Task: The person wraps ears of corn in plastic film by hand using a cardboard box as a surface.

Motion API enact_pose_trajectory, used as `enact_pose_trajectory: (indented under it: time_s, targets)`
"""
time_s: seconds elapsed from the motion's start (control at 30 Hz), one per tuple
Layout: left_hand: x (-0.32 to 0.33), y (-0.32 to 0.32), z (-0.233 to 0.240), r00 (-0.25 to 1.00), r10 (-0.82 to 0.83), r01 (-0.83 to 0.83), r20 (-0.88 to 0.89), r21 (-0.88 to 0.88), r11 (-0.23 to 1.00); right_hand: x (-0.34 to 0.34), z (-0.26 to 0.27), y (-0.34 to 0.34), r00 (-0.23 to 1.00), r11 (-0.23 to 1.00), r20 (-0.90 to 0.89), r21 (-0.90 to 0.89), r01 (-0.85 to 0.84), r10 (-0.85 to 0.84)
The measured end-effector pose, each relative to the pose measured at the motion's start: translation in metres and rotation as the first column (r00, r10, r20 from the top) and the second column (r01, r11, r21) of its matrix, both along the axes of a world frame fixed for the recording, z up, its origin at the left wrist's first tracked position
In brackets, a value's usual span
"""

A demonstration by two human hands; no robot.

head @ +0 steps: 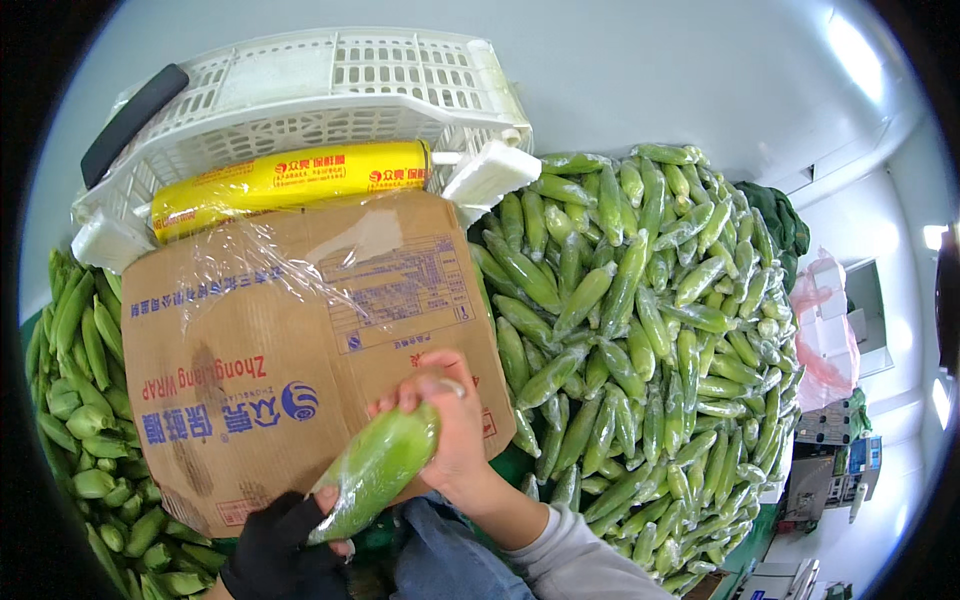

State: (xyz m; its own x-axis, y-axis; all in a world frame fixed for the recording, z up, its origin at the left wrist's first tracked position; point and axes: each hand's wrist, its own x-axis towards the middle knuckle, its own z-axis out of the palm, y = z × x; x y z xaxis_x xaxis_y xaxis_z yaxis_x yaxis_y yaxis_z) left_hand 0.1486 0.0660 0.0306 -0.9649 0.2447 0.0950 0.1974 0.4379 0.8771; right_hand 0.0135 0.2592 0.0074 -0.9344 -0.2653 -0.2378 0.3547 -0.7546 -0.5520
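Both my hands hold one green ear of corn in its husk (386,465), with clear plastic film around it. My left hand (292,536), in a black fingerless glove, grips the lower end. My bare right hand (450,420) is closed around the upper end. The ear is tilted over the near edge of a flattened cardboard sheet (292,405). Across the far side of the sheet lies loose cling film (277,262). It trails from a yellow-printed roll of cling film (292,180) mounted on a rod between white foam blocks (491,176).
Behind the roll stands a white slatted plastic crate (322,82) with a black bar (135,124) across its left corner. Film-wrapped ears of corn (645,337) are heaped on the right. Unwrapped ears (97,420) lie at the left. Farther right is a pink plastic bag (825,337).
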Motion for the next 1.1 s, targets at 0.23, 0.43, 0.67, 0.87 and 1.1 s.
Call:
enact_pose_trajectory:
  time_s: [0.23,0.43,0.67,0.87,1.1]
  targets:
    - [-0.121,0.056,0.031,0.972,-0.134,0.083,-0.191,-0.252,0.964,-0.004,0.017,0.017,0.998,0.899,0.048,0.434,-0.054,0.037]
    - [-0.076,0.014,0.013,0.979,0.006,-0.073,-0.206,-0.319,0.945,-0.194,0.014,0.157,0.918,0.882,-0.220,0.275,0.383,-0.330]
    - [-0.064,-0.059,-0.030,0.836,0.379,-0.548,-0.398,-0.555,0.626,-0.103,0.000,0.065,0.348,-0.080,-0.257,0.691,0.718,0.902]
    - [-0.150,-0.150,-0.059,0.792,0.163,-0.515,-0.588,-0.499,0.697,-0.121,-0.019,-0.020,0.402,0.058,-0.437,0.732,0.679,0.805]
    - [-0.024,-0.109,-0.037,0.808,0.136,-0.426,-0.573,-0.410,0.807,-0.053,0.007,0.092,0.740,0.200,-0.093,0.978,-0.058,0.666]
